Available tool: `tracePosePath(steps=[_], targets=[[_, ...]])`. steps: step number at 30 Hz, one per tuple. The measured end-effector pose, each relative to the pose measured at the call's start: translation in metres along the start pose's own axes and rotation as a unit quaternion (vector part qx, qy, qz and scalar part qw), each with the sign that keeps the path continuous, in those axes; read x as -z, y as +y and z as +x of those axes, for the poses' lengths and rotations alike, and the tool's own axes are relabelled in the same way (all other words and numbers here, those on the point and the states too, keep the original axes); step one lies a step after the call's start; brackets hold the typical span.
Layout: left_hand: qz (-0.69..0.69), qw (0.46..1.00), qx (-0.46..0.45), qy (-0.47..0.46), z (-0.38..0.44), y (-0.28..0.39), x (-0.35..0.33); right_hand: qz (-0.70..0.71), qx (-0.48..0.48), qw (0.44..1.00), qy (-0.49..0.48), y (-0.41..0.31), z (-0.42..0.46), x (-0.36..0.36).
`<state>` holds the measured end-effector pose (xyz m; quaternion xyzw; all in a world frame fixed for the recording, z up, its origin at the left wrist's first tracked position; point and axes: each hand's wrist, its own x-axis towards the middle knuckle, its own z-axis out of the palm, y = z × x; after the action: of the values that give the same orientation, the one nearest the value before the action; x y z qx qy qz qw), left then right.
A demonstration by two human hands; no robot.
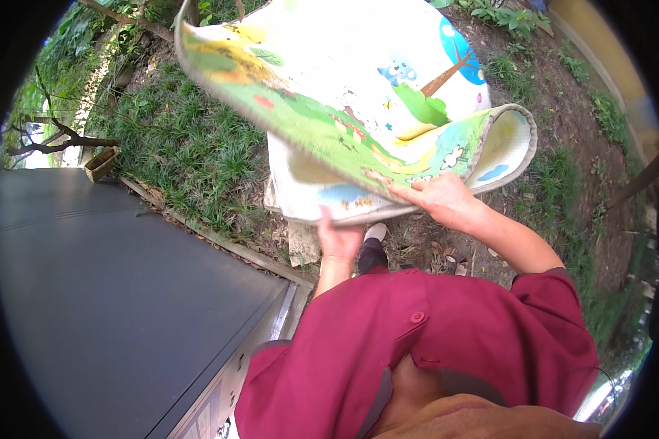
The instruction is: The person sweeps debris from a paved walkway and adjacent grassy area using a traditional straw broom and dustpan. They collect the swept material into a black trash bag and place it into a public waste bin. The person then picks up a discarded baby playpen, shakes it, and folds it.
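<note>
A large play mat (329,129) with cartoon animals, trees and mushrooms printed on it is held up in front of me, curled and partly folded over. My left hand (340,233) grips its near lower edge, the thumb lying over the white underside layer, slightly blurred. My right hand (445,203) holds the mat's bound edge farther right, by the printed flowers, fingers spread along the green part. The mat's right side bends round in a loop. Its far part reaches the top of the view.
A dark grey flat surface (115,285) lies at the left, with a low kerb (214,238) beside grassy plants (219,159). Stone blocks (303,244) stand near my foot. A branch (60,145) and a small trough (101,163) are at the far left.
</note>
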<state>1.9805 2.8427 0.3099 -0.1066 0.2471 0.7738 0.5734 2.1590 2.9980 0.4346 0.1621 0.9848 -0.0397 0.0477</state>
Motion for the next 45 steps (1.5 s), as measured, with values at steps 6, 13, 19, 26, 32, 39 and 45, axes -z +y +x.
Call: tracePosePath(steps=[6,13,19,26,32,39,45], targets=[[-0.032,0.957,-0.166,0.234,0.012,0.113,0.067,0.049,0.051,0.997,-0.011,-0.013,-0.009,0.027],[0.235,0.929,-0.273,0.082,0.054,0.186,-0.037,0.089,0.033,0.995,-0.013,-0.018,-0.027,0.021],[0.236,0.913,-0.333,-0.008,0.038,0.208,-0.080,0.085,-0.027,0.996,0.001,-0.025,-0.030,0.016],[0.433,0.868,-0.104,0.219,0.064,0.293,-0.081,0.069,0.036,0.997,0.017,-0.058,-0.020,0.017],[0.606,0.696,-0.098,0.372,0.121,0.329,-0.044,0.051,-0.039,0.987,0.145,-0.056,-0.011,0.026],[0.816,0.551,-0.118,-0.132,0.084,0.102,-0.252,-0.033,-0.003,0.998,0.049,-0.056,0.042,0.020],[0.891,0.306,-0.263,-0.210,0.069,-0.052,-0.259,0.023,-0.047,0.996,0.073,-0.086,0.094,-0.009]])
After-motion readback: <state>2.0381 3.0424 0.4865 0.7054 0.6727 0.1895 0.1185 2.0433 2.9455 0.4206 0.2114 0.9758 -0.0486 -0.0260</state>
